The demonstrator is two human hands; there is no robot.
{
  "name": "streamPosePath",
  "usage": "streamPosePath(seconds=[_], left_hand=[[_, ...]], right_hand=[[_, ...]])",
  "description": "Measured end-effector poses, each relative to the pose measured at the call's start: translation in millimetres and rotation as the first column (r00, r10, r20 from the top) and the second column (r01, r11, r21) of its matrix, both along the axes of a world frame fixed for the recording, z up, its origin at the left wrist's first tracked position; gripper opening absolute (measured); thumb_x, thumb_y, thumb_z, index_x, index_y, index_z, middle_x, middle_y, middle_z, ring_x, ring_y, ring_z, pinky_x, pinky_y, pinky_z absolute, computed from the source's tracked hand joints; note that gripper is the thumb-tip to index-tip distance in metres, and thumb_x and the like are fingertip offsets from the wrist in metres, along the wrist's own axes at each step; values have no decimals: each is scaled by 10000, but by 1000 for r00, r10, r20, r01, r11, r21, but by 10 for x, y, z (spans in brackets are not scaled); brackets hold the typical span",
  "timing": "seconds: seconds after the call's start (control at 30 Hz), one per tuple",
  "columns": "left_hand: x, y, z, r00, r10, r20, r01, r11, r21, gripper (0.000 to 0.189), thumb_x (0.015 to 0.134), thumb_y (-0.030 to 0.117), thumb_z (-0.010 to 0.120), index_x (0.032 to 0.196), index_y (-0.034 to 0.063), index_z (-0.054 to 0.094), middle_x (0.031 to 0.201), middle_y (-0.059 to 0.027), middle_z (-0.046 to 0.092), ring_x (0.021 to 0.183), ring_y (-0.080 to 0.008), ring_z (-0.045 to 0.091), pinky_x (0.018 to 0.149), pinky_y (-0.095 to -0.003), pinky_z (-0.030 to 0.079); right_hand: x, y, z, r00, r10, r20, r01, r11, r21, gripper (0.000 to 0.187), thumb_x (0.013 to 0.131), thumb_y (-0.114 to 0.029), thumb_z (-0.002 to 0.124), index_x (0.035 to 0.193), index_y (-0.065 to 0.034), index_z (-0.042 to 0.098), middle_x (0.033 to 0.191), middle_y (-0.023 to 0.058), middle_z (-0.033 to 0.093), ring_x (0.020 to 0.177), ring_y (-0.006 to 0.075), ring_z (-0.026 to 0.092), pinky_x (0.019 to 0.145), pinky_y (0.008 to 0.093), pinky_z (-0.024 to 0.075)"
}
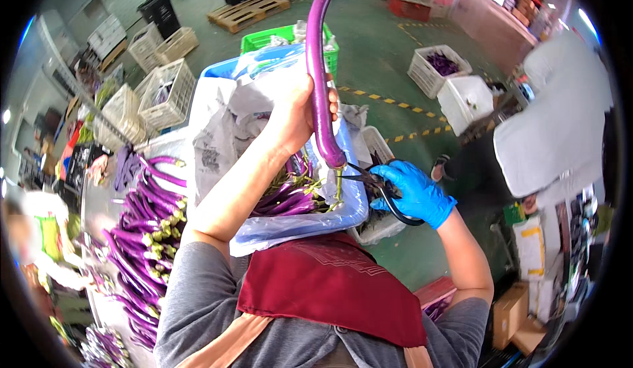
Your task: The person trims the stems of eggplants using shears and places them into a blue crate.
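Observation:
My bare left hand grips a long purple eggplant around its middle, stem end down. In a blue glove, my right hand holds black-handled scissors. Their blades are parted at the green stem under the eggplant; whether they touch it I cannot tell. Below my hands stands a blue crate lined with clear plastic and printed paper. More eggplants with green stems lie inside it, partly hidden by my left forearm.
At left, a metal table bears a heap of eggplants and a dark cloth. A green crate stands beyond the blue one. Another person works at far left. White crates stand on the floor at right.

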State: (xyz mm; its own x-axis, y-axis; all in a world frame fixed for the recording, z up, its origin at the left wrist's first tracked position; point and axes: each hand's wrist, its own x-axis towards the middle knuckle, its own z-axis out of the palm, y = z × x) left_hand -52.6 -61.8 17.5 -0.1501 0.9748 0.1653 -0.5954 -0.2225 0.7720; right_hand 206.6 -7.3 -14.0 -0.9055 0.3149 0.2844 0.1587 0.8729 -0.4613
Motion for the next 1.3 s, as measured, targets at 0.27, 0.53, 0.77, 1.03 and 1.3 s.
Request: streamPosePath(seconds=[0.27,0.53,0.77,1.03,1.3], left_hand=[[-388,-367,-37,976,87,199,-93,996,18,410,951,393,315,1115,36,430,813,-55,489,730,-174,486,698,-327,432],[-288,-276,-60,961,36,273,-64,994,94,385,947,381,328,1102,46,435,816,-67,492,738,-191,488,708,-334,430],[711,152,-243,997,-52,60,48,996,73,461,922,458,376,1186,83,418,1031,-83,512,941,-193,502,824,-348,422],[684,394,-778,826,-226,-516,163,973,-166,408,915,264,459,1276,78,418,993,-54,580,865,-143,543,766,-282,419],[-17,800,-1129,902,-108,-418,-40,943,-331,238,892,150,473,1111,81,535,835,-4,558,741,-109,507,706,-236,401]], right_hand=[[-553,27,114,967,220,130,-223,975,8,363,729,-103,655,1071,-68,538,825,88,518,746,231,545,670,341,453],[-560,-41,158,955,-276,-109,-46,227,-973,373,820,-50,612,1160,-7,465,943,7,549,843,86,546,784,239,465],[-485,-242,-76,800,-407,-441,-105,628,-771,481,778,-67,660,1194,-41,421,1048,34,513,961,122,500,847,275,420],[1204,-930,-1655,435,-882,-179,589,430,-685,459,786,-106,637,1187,-13,434,1078,152,544,944,241,537,835,321,425],[3064,-2605,-2618,-328,-944,43,666,-264,-698,379,755,13,561,1122,-51,496,908,45,570,823,168,528,741,303,443]])
